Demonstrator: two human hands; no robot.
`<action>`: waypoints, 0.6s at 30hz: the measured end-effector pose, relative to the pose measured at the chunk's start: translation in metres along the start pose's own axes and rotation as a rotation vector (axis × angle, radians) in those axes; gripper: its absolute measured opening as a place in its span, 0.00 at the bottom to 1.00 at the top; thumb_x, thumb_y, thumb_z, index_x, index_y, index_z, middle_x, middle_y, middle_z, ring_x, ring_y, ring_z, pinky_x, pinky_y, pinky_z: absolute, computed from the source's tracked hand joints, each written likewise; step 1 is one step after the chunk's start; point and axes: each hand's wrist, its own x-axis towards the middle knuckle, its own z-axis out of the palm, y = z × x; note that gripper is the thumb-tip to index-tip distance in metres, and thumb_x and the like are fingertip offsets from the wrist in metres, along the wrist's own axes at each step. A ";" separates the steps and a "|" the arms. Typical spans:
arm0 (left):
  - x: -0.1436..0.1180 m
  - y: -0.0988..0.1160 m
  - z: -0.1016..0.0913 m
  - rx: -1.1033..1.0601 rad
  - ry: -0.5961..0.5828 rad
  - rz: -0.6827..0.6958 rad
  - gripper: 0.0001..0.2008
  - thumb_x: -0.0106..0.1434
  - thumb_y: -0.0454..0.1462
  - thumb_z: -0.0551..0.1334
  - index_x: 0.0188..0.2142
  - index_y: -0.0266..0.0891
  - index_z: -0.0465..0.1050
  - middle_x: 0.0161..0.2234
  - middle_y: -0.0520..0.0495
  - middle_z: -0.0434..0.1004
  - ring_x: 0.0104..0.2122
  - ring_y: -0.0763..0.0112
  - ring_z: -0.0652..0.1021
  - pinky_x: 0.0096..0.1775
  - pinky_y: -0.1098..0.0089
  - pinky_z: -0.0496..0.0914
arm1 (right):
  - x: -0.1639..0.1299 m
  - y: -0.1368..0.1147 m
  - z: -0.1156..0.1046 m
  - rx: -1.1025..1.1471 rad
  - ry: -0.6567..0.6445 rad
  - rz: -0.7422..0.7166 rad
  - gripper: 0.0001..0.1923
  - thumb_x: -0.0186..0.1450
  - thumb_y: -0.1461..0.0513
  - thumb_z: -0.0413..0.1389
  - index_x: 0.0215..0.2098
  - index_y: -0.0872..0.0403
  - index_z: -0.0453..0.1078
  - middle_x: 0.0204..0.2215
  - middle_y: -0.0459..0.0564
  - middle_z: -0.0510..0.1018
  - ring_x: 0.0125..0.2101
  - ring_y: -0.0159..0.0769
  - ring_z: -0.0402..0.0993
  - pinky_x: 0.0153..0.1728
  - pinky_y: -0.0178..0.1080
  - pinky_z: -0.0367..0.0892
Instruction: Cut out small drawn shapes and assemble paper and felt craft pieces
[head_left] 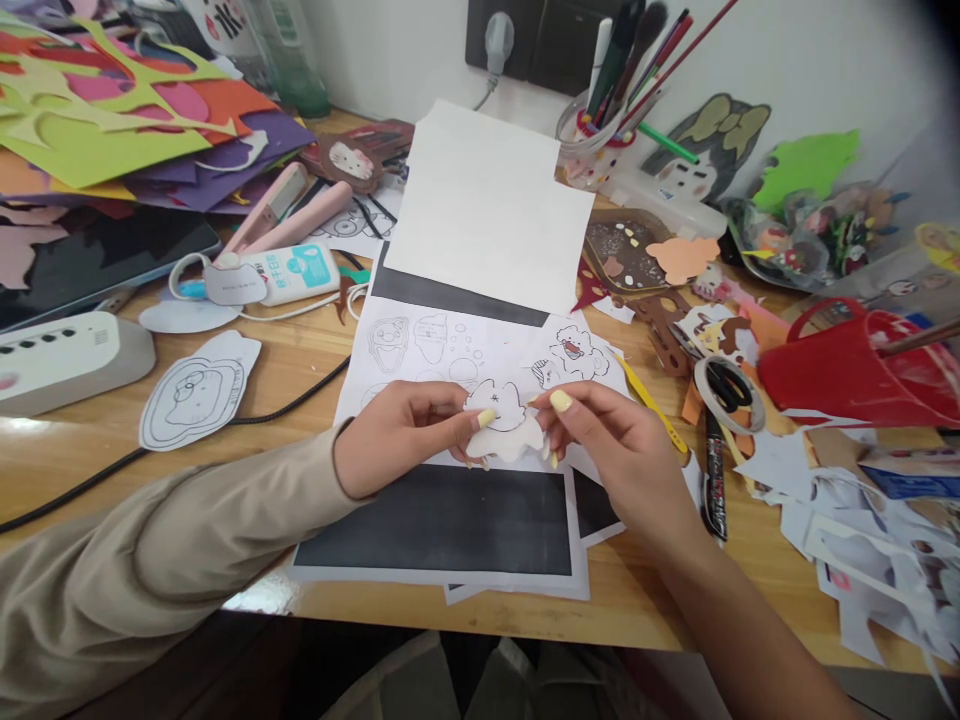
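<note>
My left hand (405,432) and my right hand (615,450) meet over the middle of the wooden table (300,370). Both pinch a small white paper cutout (508,422) with an outlined cartoon figure on it, held just above printed sheets (450,350) with line drawings and black bands. My left thumb lies on the cutout's left edge. The fingers of my right hand grip its right side. A beige sleeve covers my left arm.
A blank white sheet (487,205) lies behind. Coloured foam sheets (112,120) pile at the back left by a tablet (90,260) and a glue bottle (289,275). A pen cup (596,150), scissors (724,385), a black marker (714,470), a red bucket (847,370) and paper scraps (870,530) crowd the right.
</note>
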 end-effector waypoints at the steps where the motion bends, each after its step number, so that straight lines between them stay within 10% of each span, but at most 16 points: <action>1: 0.000 -0.001 -0.001 0.004 0.001 0.005 0.10 0.54 0.39 0.57 0.22 0.34 0.67 0.21 0.52 0.69 0.24 0.79 0.72 0.29 0.81 0.67 | 0.000 0.000 0.000 0.018 0.014 -0.005 0.10 0.59 0.58 0.48 0.30 0.55 0.67 0.24 0.46 0.70 0.22 0.26 0.65 0.24 0.31 0.65; 18: 0.000 -0.004 -0.002 -0.132 0.016 0.025 0.16 0.59 0.41 0.51 0.27 0.32 0.69 0.22 0.48 0.74 0.25 0.72 0.74 0.31 0.73 0.69 | -0.001 -0.002 0.000 -0.089 -0.040 0.083 0.07 0.56 0.59 0.53 0.26 0.55 0.66 0.20 0.42 0.66 0.19 0.23 0.61 0.20 0.28 0.57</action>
